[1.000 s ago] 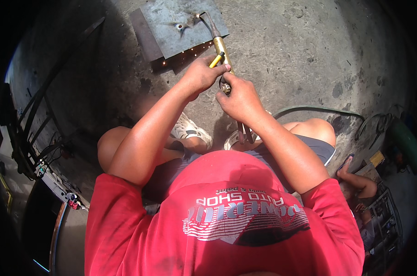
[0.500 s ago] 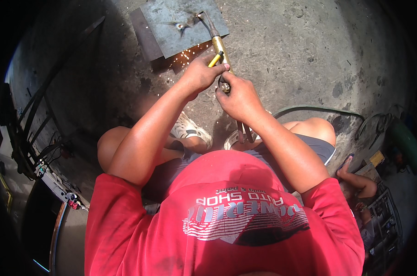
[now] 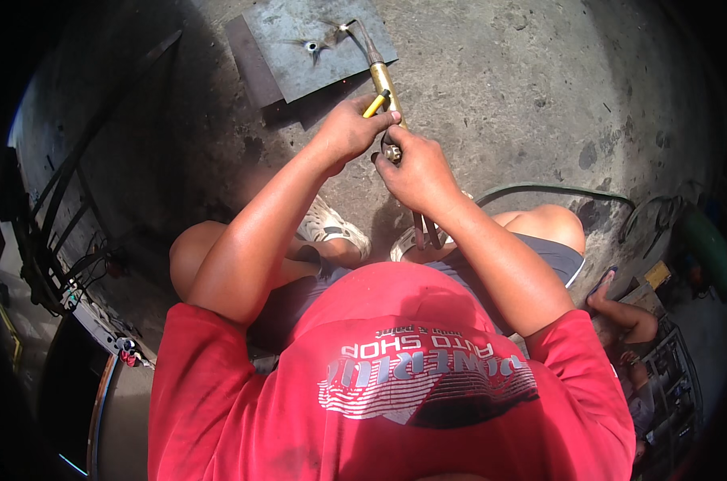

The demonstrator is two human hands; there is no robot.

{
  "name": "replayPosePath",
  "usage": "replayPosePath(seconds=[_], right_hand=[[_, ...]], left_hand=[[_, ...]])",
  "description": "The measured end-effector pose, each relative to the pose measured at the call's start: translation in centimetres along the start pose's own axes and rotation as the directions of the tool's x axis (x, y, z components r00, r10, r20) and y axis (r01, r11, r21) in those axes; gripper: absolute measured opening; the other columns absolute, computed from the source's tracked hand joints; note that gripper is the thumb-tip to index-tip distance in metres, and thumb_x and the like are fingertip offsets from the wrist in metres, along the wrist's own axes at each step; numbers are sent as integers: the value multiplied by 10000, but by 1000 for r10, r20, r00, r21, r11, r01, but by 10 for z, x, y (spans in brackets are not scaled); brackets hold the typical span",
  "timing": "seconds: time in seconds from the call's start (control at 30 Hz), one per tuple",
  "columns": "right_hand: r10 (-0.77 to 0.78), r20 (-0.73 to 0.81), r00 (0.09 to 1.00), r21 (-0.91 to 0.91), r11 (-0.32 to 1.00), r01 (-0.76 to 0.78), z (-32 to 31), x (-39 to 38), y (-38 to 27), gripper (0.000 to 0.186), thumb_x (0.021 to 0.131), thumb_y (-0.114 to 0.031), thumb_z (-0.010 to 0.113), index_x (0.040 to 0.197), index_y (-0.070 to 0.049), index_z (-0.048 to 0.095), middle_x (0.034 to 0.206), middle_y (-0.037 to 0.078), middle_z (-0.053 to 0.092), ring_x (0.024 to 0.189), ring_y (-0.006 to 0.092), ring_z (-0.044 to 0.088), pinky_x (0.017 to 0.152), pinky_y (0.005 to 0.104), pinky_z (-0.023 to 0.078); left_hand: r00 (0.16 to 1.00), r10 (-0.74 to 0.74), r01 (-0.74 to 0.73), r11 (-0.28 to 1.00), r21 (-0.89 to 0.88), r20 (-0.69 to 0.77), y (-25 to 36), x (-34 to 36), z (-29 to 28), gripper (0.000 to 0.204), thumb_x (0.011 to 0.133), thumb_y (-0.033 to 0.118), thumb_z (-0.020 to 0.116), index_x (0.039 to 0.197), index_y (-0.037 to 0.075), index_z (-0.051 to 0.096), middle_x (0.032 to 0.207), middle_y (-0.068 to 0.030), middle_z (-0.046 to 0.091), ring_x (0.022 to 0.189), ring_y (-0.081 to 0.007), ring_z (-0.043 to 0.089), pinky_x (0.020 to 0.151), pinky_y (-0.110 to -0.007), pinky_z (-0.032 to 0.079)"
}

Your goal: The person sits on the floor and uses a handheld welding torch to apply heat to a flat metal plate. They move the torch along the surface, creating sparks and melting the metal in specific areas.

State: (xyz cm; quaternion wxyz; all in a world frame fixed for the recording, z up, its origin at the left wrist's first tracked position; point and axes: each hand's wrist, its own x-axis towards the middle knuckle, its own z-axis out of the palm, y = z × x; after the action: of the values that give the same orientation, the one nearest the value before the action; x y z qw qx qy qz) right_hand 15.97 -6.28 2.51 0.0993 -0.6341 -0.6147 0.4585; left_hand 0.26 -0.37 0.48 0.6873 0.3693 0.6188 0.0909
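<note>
My left hand (image 3: 351,128) is closed round the brass cutting torch (image 3: 383,78), with a slim yellow piece (image 3: 375,104) showing above its fingers. My right hand (image 3: 414,168) grips the torch lower down, by its knurled fittings (image 3: 392,154); hoses (image 3: 424,228) hang below. The bent nozzle (image 3: 362,36) reaches over a grey metal sheet (image 3: 291,56), with a small bright spot at its tip. A hole with a scorched ring (image 3: 312,47) sits left of the tip. A darker plate (image 3: 247,60) lies under the sheet's left part.
My feet (image 3: 331,236) are on the stained concrete floor (image 3: 500,96). A hose (image 3: 556,190) runs right toward a green cylinder (image 3: 696,248). Dark metal bars and cables (image 3: 71,232) are at the left. Another person's bare leg (image 3: 628,317) shows at the lower right, beside dark clutter.
Sparks that sprayed below the sheet half a second ago are mostly gone, leaving faint specks. My hands and the torch have hardly moved.
</note>
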Motion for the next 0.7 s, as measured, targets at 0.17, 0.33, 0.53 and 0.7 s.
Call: replayPosePath(seconds=[0.17,0.33,0.53,0.7], right_hand=[[11,6,1000,-7,1000,-10,-1,-1,-1,287,886,-195,747,1070,3,652,925,270,705,903,474,702,788,524,552],[11,7,1000,-13,1000,-11,-2,-1,0,290,883,-187,736,1088,2,656,935,279,707,916,482,699,810,537,553],[4,6,1000,-16,1000,-4,-2,-1,1,295,872,-182,739,1092,-2,657,940,281,709,927,482,702,820,533,557],[19,24,1000,1,1000,-19,-4,-1,-1,306,860,-183,751,1087,0,658,938,276,713,922,478,708,814,525,560]], left_hand=[[1000,-8,8,1000,-5,10,-1,1,1,521,980,289,777,1383,-20,661,1170,-136,750,1067,-171,660,932,-349,525],[1000,-12,12,1000,10,11,0,0,2,531,983,301,776,1388,-21,658,1175,-135,750,1071,-173,660,939,-353,524],[1000,-11,10,1000,25,10,0,1,2,496,982,316,777,1337,-18,684,1138,-131,754,1046,-171,660,926,-360,525],[1000,-11,11,999,36,0,2,-1,2,492,979,322,781,1324,-16,690,1125,-130,755,1032,-170,662,914,-362,528]])
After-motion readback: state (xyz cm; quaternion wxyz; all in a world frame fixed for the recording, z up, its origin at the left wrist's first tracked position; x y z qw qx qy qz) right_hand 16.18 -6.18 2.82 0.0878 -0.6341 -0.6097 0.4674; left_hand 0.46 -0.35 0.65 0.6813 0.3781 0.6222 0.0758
